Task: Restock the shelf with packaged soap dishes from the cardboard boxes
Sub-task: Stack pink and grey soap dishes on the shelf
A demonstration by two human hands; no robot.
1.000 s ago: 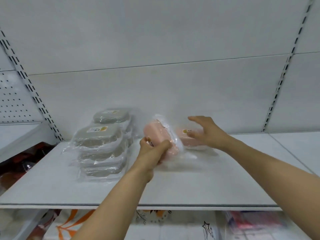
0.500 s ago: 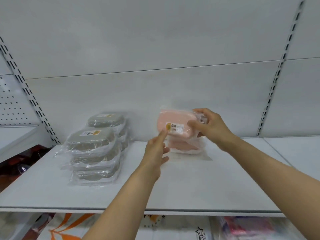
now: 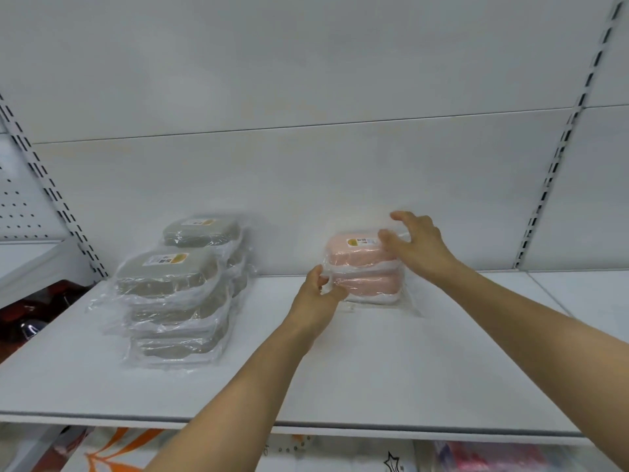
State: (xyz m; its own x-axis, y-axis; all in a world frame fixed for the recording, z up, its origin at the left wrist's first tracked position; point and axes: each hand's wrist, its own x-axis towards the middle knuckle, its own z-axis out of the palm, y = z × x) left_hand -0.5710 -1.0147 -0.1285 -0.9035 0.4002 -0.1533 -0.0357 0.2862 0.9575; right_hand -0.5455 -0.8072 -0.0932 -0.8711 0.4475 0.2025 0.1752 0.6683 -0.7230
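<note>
Two pink packaged soap dishes are stacked at the back of the white shelf (image 3: 391,369). The top pink dish (image 3: 354,252) has a label facing up and lies on the lower pink dish (image 3: 366,284). My left hand (image 3: 318,294) pinches the clear plastic wrap at the stack's left edge. My right hand (image 3: 418,247) hovers over the top dish's right end with fingers spread and slightly curved, touching the wrap. To the left stand two stacks of grey packaged soap dishes (image 3: 166,270), one behind the other.
Slotted uprights (image 3: 558,158) frame the bay on both sides. A pegboard panel (image 3: 17,206) is at the far left. Packaged goods (image 3: 493,461) lie on the shelf below. The shelf's right half and front strip are bare white surface.
The pink dish I held tilted in the air now lies flat on the other pink dish. My left hand moved to the stack's left edge; my right hand loosened its grip.
</note>
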